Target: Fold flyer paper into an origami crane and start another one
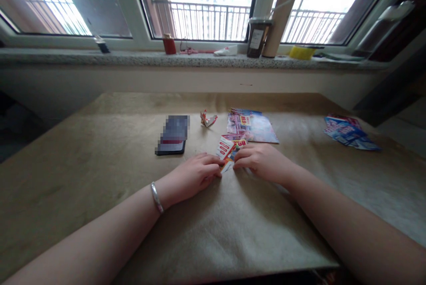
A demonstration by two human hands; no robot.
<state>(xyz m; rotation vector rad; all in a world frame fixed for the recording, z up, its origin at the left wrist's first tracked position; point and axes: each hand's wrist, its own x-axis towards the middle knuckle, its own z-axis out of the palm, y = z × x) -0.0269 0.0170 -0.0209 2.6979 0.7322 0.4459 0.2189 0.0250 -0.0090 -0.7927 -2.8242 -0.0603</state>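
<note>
Small printed paper pieces (225, 146), white, red and orange with numbers on them, lie overlapping on the table in front of me. My left hand (199, 172), with a silver bangle at the wrist, has its fingers and thumb closed on the left lower edge of the white-and-orange piece. At its right edge, my right hand (258, 160) has curled fingers closed on the paper, partly covering it. Just behind the pieces is a larger pink-and-blue printed sheet (262, 129).
A phone (175, 136) lies left of the papers, near a crumpled paper scrap (208, 119). Several blue printed cutouts (351, 134) are piled at the right. On the windowsill (133, 59) stand a red spool (169, 45), a dark lidded container (257, 41), a tall tube (281, 18) and yellow tape (302, 52).
</note>
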